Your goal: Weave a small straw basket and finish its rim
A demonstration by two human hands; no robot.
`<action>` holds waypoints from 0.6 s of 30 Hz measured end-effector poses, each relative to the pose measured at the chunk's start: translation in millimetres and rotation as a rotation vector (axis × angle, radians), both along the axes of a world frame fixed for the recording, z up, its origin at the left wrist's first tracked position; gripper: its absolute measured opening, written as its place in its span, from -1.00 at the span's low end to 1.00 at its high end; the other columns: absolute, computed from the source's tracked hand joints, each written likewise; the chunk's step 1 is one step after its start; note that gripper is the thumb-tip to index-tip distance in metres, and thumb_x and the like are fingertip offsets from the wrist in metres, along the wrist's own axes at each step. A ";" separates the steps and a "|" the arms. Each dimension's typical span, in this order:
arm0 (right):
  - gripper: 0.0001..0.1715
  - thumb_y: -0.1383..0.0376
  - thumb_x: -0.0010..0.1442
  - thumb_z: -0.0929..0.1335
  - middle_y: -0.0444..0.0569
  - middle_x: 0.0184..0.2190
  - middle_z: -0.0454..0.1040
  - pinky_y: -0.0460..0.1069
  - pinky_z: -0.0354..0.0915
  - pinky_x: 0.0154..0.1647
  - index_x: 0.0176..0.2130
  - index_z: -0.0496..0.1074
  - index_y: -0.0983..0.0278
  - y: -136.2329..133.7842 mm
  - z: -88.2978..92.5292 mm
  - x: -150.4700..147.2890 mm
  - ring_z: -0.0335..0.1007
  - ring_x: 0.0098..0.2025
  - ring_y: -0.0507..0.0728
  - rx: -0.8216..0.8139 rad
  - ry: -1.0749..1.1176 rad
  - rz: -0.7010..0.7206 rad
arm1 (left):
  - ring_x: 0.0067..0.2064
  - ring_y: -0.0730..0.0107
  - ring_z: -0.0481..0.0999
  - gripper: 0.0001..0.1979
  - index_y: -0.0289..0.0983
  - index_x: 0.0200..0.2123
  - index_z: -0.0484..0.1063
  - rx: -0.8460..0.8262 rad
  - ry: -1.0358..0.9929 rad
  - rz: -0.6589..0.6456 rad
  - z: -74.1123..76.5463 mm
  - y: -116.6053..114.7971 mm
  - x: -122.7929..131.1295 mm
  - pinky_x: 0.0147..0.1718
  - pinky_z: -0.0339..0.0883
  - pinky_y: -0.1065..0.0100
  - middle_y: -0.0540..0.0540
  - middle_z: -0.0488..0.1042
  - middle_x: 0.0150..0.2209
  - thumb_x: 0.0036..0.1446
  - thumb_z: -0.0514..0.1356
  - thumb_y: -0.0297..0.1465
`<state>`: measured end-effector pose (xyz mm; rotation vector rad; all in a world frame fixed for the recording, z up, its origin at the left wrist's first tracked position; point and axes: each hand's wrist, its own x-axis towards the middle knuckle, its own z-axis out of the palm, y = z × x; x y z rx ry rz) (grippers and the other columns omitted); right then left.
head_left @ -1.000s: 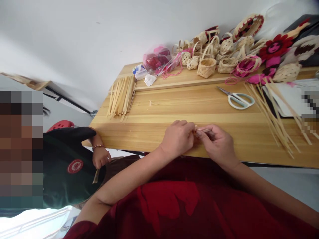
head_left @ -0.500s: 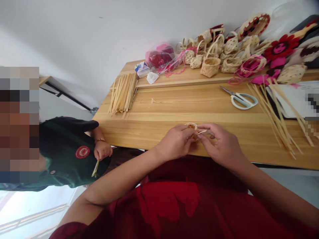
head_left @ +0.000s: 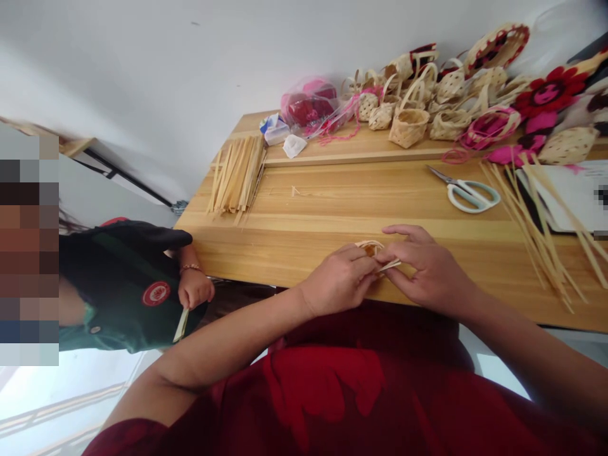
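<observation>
A small woven piece (head_left: 369, 249) of pale strips is held at the table's front edge, mostly covered by fingers. My left hand (head_left: 338, 278) is closed around its left side. On its right side, my right hand (head_left: 422, 269) pinches a thin pale strip (head_left: 390, 265) between thumb and fingers, with the index finger stretched out above. The strip's ends stick out to the right. Scissors (head_left: 468, 194) with white and light green handles lie on the table (head_left: 332, 218), beyond my right hand.
A bundle of flat strips (head_left: 237, 174) lies at the left. Loose strips (head_left: 536, 221) and a notebook (head_left: 565, 196) are at the right. Small baskets (head_left: 408, 126) and a plastic bag (head_left: 311, 107) line the back. A person (head_left: 142, 278) at the left holds strips.
My right index finger has lifted and straightened, and the strip in that hand now points lower. The woven piece sits slightly lower in view. The camera view has shifted a little.
</observation>
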<state>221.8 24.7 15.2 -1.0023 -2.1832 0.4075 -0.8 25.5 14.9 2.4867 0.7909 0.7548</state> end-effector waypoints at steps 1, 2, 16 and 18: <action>-0.77 0.34 0.17 0.40 -0.09 -0.32 0.67 0.35 0.42 0.20 -0.21 0.60 0.03 2.9 1.1 0.3 0.47 0.22 0.40 0.000 -0.015 0.015 | -0.10 0.27 0.59 -0.84 -0.27 -0.16 0.53 -0.009 0.004 0.009 1.1 1.0 0.0 -0.03 0.48 0.26 -0.18 0.62 -0.15 0.41 0.13 -0.47; -0.78 0.33 0.18 0.40 -0.06 -0.29 0.67 0.36 0.41 0.21 -0.19 0.61 0.04 5.9 2.7 0.2 0.47 0.23 0.41 -0.004 -0.033 0.021 | -0.12 0.27 0.59 -0.85 -0.28 -0.18 0.54 -0.023 0.013 0.021 2.7 2.9 0.4 -0.04 0.48 0.26 -0.17 0.63 -0.17 0.40 0.15 -0.46; -0.42 0.08 0.12 0.56 -0.03 -0.10 0.69 0.17 0.55 -0.14 0.12 0.55 0.08 17.4 8.4 0.3 0.65 -0.21 0.24 -0.360 0.207 -0.118 | -0.31 0.43 0.56 -0.82 -0.29 -0.32 0.61 -0.532 0.026 0.036 25.6 32.4 -3.3 -0.25 0.35 0.43 -0.01 0.64 -0.36 0.33 0.25 -0.38; -0.46 0.04 0.09 0.58 0.00 -0.02 0.67 0.16 0.56 -0.07 0.04 0.58 0.08 15.1 -0.5 2.9 0.65 -0.08 0.27 -0.433 0.281 -0.083 | -0.27 0.43 0.57 -0.74 -0.30 -0.27 0.61 -0.534 0.004 -0.013 28.2 32.1 -10.6 -0.20 0.37 0.42 -0.02 0.64 -0.32 0.40 0.12 -0.42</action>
